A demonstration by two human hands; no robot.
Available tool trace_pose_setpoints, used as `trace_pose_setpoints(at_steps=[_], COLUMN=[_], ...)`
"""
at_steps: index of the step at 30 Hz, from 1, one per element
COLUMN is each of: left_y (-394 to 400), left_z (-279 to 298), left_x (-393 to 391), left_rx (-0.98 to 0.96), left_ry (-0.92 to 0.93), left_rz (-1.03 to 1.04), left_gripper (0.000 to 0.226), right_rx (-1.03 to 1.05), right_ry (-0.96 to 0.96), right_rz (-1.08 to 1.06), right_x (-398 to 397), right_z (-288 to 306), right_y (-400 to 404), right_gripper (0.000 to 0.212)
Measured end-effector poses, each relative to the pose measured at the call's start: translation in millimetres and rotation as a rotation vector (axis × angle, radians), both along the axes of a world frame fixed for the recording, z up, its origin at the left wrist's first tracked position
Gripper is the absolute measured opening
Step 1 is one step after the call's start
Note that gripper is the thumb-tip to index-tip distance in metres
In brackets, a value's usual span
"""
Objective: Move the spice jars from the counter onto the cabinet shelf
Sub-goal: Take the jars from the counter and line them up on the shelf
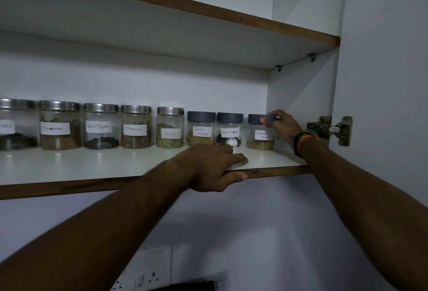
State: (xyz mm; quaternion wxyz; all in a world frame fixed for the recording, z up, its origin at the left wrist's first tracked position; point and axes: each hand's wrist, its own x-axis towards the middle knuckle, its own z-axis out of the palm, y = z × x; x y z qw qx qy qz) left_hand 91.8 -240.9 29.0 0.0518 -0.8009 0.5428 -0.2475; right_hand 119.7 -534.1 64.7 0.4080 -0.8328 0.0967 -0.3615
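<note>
A row of labelled spice jars stands at the back of the white cabinet shelf [92,165]. Rightmost is the coriander powder jar [258,138] with a dark blue lid; my right hand [281,126] grips it at the lid and right side. To its left stand the blue-lidded black pepper jar [229,128] and garam masala jar [201,129], then the steel-lidded fennel jar [169,128], cinnamon jar [136,127] and several more. My left hand [213,166] rests on the shelf's front edge, fingers on top and thumb under it, holding no jar.
An empty upper shelf [208,14] runs above. The cabinet's right wall [301,96] is close beside the coriander jar, with a metal door hinge [328,129] and the open door at the right. A wall socket [143,272] sits below.
</note>
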Motion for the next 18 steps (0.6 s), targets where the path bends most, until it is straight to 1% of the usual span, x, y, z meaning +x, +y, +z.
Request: trace_pose_setpoints(at_steps=[4, 8, 14, 18], left_y=[0, -1, 0, 0], left_z=[0, 1, 1, 2], left_x=[1, 1, -1, -1], left_rx=[-0.007, 0.002, 0.004, -0.001], left_ry=[0.013, 0.019, 0.029, 0.033], left_rz=[0.0, 0.012, 0.024, 0.034], left_gripper=[0.056, 0.057, 0.057, 0.057], right_rx=[-0.07, -0.14, -0.179, -0.181], right_ry=[0.009, 0.014, 0.052, 0.061], right_rz=[-0.038, -0.069, -0.078, -0.09], right_x=[9, 19, 31, 38], right_z=[2, 4, 4, 2], right_y=[-5, -7, -12, -14], right_gripper=[0.044, 0.046, 0.042, 0.044])
